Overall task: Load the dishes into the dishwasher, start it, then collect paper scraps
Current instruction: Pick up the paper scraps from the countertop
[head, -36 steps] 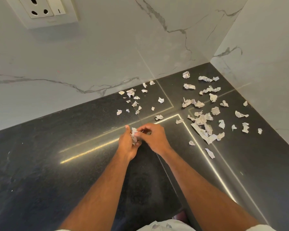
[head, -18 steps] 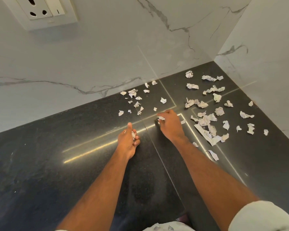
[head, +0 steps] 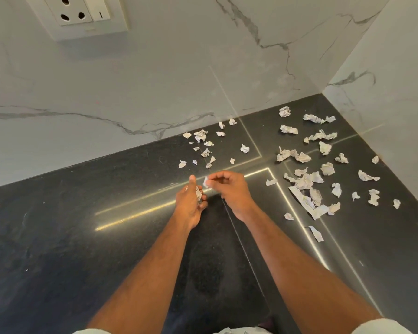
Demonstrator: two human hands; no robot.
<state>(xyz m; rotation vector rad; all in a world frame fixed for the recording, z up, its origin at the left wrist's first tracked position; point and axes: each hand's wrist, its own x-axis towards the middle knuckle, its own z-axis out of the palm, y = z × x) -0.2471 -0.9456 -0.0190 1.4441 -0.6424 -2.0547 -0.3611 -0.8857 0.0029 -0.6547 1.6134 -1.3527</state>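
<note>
Head view: looking down at dark stone countertop (head: 58,237) in a corner, both forearms reaching fwd.
Left hand (head: 191,203): held above counter, palm turned toward the other hand, fingers curled round a small wad of collected scraps (head: 198,194); wad mostly hidden in palm, only an edge shows.
Right hand (head: 229,189): just beside left hand, thumb + fingertips pinching one small white scrap (head: 206,182); scrap is at the gap betw. the two hands, close above the wad, can't tell if touching it.
Grip state: L grasping wad, R grasping single scrap, neither released.
Loose scraps, near group (head: 204,147): approx a dozen tiny crumpled bits on counter just past the hands, close to the back wall.
Loose scraps, right group (head: 309,182): bigger crumpled pieces + a couple of long strips, spread toward the corner, right of the hands; one lone bit (head: 271,182) near right hand, apart from it.
Strip (head: 316,233): lies alone on counter right of the right forearm.
Counter: black, glossy, bright light streaks reflected across it; thin seam lines cross near the hands.
Back wall (head: 155,80): white marble w/ grey veins, meets side wall (head: 396,80) at right.
Socket plate (head: 82,15): white, top left on back wall, partly cut by frame edge.
Clothing: light fabric at bottom edge, light sleeve (head: 381,327) at bottom right.
</note>
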